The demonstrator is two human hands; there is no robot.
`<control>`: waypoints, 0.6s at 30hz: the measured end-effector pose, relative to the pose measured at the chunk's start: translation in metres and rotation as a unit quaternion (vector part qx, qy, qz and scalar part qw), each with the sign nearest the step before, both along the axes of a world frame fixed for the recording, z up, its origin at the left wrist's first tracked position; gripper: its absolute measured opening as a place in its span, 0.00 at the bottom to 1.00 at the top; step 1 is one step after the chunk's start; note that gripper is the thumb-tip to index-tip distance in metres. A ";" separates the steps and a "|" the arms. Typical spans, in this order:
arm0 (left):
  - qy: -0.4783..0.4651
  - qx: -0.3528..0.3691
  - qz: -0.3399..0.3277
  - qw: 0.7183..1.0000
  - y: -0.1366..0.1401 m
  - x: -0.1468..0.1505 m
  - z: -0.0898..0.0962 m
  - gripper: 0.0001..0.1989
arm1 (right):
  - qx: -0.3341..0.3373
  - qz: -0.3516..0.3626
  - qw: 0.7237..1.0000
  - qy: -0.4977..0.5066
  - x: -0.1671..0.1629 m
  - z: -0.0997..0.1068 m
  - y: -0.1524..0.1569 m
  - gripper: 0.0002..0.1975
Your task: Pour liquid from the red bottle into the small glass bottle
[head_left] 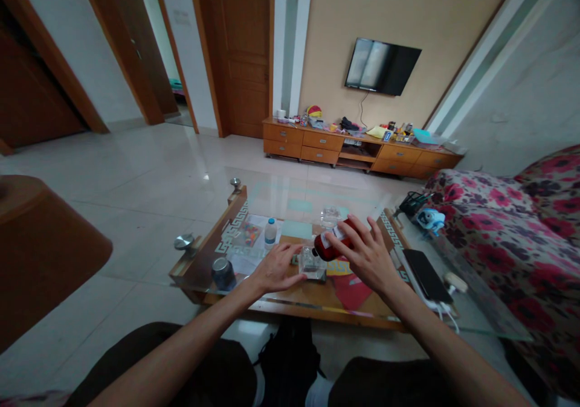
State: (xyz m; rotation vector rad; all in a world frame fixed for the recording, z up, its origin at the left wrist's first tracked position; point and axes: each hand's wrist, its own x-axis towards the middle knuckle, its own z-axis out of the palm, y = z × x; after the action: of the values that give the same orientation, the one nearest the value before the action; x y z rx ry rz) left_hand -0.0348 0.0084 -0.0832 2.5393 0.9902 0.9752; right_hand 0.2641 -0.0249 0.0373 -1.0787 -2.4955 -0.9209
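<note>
Near edge of glass tbl. (272,304), approx. ctr.: clear glass container (312,269). L hand (281,267) at its left side, thumb & fingers parted; firm grip can't be confirmed. R hand (369,255) gripping dark red bottle (327,247), tilted, neck down at container; contact unclear. Can (223,274) nr. near-left corner; phone (427,275) twd. right edge. Beyond: water bottle (270,233), upright; TV (383,67) wall-mtd.

Can (223,273), clear bottle (270,233) on glass table (290,299)

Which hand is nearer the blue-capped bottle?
Left. The left hand is just in front of the blue-capped bottle; the right hand, holding a dark red bottle, is farther right.
</note>
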 end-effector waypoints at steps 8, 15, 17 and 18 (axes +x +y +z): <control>-0.005 0.002 0.005 1.000 0.000 -0.005 -0.001 0.35 | 0.001 0.010 1.000 -0.006 -0.006 0.005 0.001 0.43; -0.006 0.007 0.003 1.000 0.000 -0.006 -0.003 0.37 | -0.007 -0.002 1.000 -0.026 -0.010 0.011 -0.003 0.42; -0.007 0.005 -0.001 1.000 0.000 -0.005 -0.002 0.36 | -0.010 0.001 1.000 -0.027 -0.011 0.013 -0.004 0.42; -0.008 0.005 -0.002 1.000 0.000 -0.005 -0.002 0.35 | -0.012 0.003 1.000 -0.027 -0.011 0.014 -0.004 0.42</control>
State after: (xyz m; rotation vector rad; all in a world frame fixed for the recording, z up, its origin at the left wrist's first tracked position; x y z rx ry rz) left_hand -0.0400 0.0082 -0.0852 2.5366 0.9783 0.9987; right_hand 0.2527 -0.0291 0.0516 -1.0664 -2.5579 -0.9323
